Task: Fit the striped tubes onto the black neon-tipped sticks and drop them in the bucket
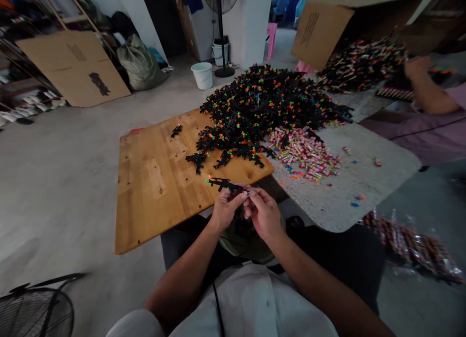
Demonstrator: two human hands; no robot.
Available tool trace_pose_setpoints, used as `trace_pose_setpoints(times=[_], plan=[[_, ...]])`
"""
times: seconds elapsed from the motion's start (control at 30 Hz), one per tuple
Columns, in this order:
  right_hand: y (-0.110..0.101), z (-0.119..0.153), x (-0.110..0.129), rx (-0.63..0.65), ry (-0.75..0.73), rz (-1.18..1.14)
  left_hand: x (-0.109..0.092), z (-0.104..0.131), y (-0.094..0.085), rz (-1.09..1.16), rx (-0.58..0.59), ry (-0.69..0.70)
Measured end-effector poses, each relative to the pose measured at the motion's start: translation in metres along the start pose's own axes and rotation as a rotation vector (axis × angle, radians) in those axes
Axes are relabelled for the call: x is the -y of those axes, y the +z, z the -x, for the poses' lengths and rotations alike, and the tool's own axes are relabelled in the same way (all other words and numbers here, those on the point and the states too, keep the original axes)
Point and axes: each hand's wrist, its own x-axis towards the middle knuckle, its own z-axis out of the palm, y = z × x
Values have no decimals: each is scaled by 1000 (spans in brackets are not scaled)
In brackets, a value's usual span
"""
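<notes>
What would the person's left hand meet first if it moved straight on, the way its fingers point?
The left hand would likely first meet the wooden board, then the pile of black toys; depth is unclear.

Lots here you just can't make out

The black toy (224, 184) runs back under both hands' fingers (238, 199), so its rear end is hidden. Far right, a co-worker's hand (416, 66) is blurred and the arm is cut by the edge. The near-left fan (34, 308) is cropped, and the small pieces in the black pile (265, 104) are too tiny to tell apart.

Print on the cardboard sheet (74, 65) is too blurred to read.
</notes>
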Motion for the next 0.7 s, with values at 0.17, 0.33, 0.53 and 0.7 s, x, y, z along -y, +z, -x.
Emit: trace_pose_setpoints(times=[0.17, 0.33, 0.53, 0.7], plan=[[-2, 5, -2, -24, -119, 144, -6, 5, 12, -101, -41, -10], [-9, 12, 0, -112, -362, 529, 4, 13, 23, -184, -178, 49], [-8, 13, -5, -138, -509, 672, 16, 19, 35, -398, -351, 179], [-33, 5, -8, -172, -329, 579, 30, 15, 15, -336, -204, 128]])
